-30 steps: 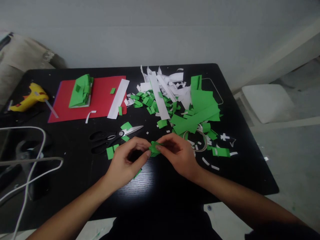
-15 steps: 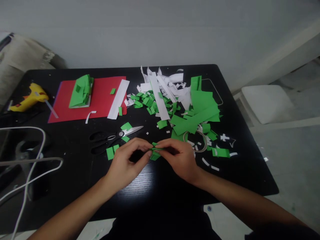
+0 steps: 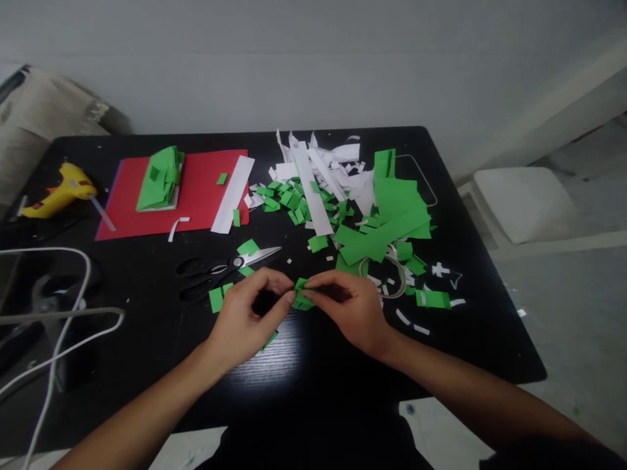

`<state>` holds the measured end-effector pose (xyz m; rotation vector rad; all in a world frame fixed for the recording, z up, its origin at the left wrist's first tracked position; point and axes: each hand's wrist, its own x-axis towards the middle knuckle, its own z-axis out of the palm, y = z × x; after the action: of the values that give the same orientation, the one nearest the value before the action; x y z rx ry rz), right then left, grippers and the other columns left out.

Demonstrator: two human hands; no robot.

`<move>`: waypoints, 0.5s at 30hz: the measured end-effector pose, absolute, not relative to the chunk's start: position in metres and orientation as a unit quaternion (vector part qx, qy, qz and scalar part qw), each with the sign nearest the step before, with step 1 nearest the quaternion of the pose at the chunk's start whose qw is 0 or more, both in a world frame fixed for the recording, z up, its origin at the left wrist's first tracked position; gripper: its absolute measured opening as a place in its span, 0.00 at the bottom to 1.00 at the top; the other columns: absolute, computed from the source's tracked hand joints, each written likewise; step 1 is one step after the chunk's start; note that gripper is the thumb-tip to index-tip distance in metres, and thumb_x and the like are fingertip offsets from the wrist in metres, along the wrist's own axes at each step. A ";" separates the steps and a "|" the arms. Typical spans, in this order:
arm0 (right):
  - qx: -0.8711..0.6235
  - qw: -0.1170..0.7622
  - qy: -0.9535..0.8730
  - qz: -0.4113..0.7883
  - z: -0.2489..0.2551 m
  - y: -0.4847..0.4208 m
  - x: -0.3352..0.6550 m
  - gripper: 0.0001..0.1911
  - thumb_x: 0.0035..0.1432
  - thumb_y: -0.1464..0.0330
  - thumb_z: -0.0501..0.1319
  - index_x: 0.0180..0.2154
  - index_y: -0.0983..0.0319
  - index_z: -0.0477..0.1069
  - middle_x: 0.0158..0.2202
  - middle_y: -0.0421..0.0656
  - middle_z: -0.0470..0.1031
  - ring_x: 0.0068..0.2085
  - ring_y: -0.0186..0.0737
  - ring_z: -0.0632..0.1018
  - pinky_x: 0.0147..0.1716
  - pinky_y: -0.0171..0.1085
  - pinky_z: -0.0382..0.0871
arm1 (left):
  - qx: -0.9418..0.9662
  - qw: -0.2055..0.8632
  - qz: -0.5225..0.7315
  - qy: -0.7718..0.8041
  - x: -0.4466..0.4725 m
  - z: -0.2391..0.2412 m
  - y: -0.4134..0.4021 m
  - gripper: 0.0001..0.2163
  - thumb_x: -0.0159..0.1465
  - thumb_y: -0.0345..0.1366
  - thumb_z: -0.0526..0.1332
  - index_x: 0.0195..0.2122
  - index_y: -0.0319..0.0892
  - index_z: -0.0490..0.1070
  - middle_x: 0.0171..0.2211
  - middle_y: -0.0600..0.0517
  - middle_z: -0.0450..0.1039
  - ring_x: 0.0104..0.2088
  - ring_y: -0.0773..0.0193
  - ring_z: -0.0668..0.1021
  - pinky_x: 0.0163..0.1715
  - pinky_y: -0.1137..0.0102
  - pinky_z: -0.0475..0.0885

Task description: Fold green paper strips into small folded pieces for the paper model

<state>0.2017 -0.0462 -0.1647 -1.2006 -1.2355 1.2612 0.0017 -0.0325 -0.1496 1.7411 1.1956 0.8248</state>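
Between the fingertips of both hands is a small folded piece of green paper [image 3: 302,287]. My left hand [image 3: 252,307] pinches it from the left with thumb and forefinger. From the right, my right hand [image 3: 350,303] pinches the same piece; parts of it are hidden by the fingers. More green paper lies just below the fingertips. Black-handled scissors [image 3: 238,262] rest open beyond my left hand, with green scraps about the blades. A roll of tape [image 3: 402,281] lies beside my right hand, partly under green paper.
A red sheet [image 3: 196,196] carries a folded green paper stack [image 3: 159,179] and a white strip [image 3: 234,192]. A yellow glue gun [image 3: 61,192] lies at the left, near a white cable [image 3: 63,336]. White paper scraps [image 3: 337,170] and green sheets [image 3: 396,202] are heaped at the back.
The green piece between my fingers has turned and shows more of its face. A green scrap has come into view below my left hand. Both hands have stayed nearly in place.
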 end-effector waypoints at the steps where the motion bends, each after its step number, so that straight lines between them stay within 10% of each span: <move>1: -0.496 0.477 -0.487 0.537 -0.164 -0.045 0.202 0.05 0.55 0.70 0.75 0.35 0.58 0.81 0.34 0.41 0.85 0.36 0.40 0.86 0.39 0.37 0.82 | 0.687 0.439 0.328 0.477 0.002 -0.149 -0.033 0.04 0.68 0.34 0.64 0.43 0.43 0.74 0.38 0.51 0.78 0.39 0.63 0.81 0.41 0.68 0.76; 15: -0.482 0.458 -0.443 0.601 -0.164 -0.042 0.202 0.09 0.55 0.67 0.74 0.39 0.59 0.80 0.38 0.42 0.84 0.40 0.39 0.84 0.44 0.39 0.80 | 0.701 0.426 0.309 0.482 0.008 -0.147 -0.034 0.03 0.69 0.34 0.63 0.39 0.43 0.76 0.36 0.52 0.79 0.36 0.64 0.79 0.39 0.69 0.73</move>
<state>0.2018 -0.0417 -0.1636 -1.1869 -1.0925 1.4812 0.0079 -0.0342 -0.1467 1.7529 1.2041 0.7724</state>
